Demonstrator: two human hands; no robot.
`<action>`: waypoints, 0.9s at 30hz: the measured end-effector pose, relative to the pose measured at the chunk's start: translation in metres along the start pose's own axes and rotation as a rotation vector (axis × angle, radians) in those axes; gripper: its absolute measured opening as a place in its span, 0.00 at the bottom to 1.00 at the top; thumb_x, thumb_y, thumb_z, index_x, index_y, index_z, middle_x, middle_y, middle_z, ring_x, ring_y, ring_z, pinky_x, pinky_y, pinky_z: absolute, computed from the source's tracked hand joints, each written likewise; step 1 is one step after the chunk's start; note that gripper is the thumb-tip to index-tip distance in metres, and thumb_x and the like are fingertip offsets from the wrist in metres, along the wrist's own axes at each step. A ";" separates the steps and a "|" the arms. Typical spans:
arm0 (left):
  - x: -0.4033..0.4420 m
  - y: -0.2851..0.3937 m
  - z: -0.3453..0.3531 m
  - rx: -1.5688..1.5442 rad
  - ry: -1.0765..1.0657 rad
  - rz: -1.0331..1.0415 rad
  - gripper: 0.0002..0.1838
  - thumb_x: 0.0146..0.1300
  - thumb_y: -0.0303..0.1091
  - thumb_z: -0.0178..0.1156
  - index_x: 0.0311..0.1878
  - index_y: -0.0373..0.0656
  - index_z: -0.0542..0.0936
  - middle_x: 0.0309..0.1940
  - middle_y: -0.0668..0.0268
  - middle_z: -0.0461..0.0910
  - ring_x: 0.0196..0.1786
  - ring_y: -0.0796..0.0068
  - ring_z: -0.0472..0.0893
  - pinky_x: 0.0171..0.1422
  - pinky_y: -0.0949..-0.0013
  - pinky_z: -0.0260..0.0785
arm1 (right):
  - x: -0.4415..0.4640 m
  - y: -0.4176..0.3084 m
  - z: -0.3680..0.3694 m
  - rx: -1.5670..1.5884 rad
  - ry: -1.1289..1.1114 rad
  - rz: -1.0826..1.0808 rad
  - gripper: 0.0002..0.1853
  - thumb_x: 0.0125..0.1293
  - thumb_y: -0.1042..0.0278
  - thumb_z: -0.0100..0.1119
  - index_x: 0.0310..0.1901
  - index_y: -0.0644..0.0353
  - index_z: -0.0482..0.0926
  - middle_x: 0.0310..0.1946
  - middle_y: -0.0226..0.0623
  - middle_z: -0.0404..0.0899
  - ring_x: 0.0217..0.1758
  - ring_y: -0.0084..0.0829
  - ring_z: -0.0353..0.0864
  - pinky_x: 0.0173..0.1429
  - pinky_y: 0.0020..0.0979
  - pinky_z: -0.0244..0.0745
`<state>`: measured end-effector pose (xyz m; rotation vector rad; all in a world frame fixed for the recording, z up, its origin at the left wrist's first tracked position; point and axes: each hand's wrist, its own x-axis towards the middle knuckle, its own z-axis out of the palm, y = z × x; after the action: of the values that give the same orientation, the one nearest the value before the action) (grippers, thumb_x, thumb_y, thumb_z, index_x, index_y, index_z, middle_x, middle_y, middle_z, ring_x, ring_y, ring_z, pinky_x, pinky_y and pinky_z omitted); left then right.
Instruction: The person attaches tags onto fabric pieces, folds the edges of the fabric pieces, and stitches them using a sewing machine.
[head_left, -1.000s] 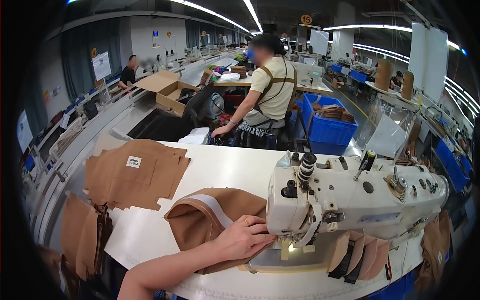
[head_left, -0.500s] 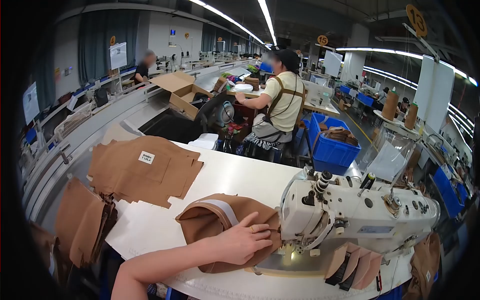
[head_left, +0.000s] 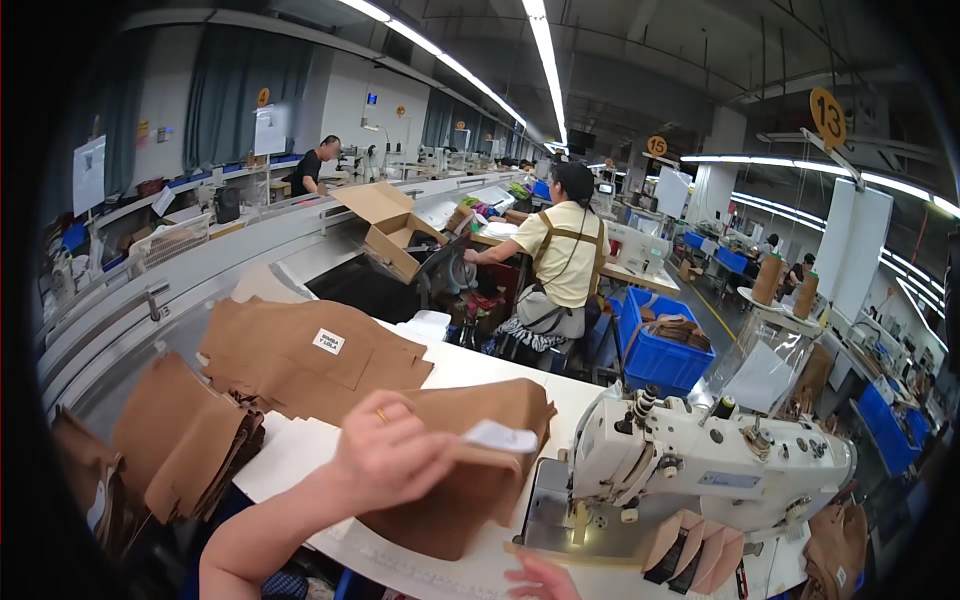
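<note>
My left hand (head_left: 395,455), a ring on one finger, is closed on the folded edge of a brown fabric piece (head_left: 450,510). The piece is lifted off the white sewing table (head_left: 400,575), with a blurred white strip (head_left: 500,436) along its upper edge. Low in the view, my right hand (head_left: 543,578) shows only in part. Its fingers are apart and hold nothing, just in front of the table edge. To the right stands a white industrial sewing machine (head_left: 700,450), its needle area (head_left: 580,520) free of the fabric.
Stacked brown panels (head_left: 290,350) with a white label lie behind my left hand; more brown pieces (head_left: 190,440) hang at the left. Peach-coloured small pieces (head_left: 700,550) stand under the machine arm. Beyond are a co-worker in a yellow shirt (head_left: 565,265), a blue crate (head_left: 665,365) and an open carton (head_left: 395,240).
The brown piece has come away from the needle, leftward and up, in my left hand. My right hand has appeared at the bottom. The view has shifted, and the co-worker's arm has moved.
</note>
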<state>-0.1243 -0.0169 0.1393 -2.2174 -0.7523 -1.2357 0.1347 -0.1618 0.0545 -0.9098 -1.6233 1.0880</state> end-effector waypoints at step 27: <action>-0.170 0.039 -0.075 -0.566 -0.089 -1.124 0.11 0.76 0.34 0.57 0.53 0.38 0.79 0.40 0.55 0.84 0.40 0.66 0.83 0.48 0.66 0.75 | -0.001 0.076 -0.025 -0.345 0.195 -0.008 0.13 0.77 0.73 0.52 0.57 0.65 0.81 0.55 0.40 0.82 0.62 0.32 0.77 0.69 0.31 0.67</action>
<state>-0.2179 -0.1320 0.0214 -2.2714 -2.0616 -2.0365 0.1642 -0.1314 -0.0136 -1.1925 -1.6746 0.6983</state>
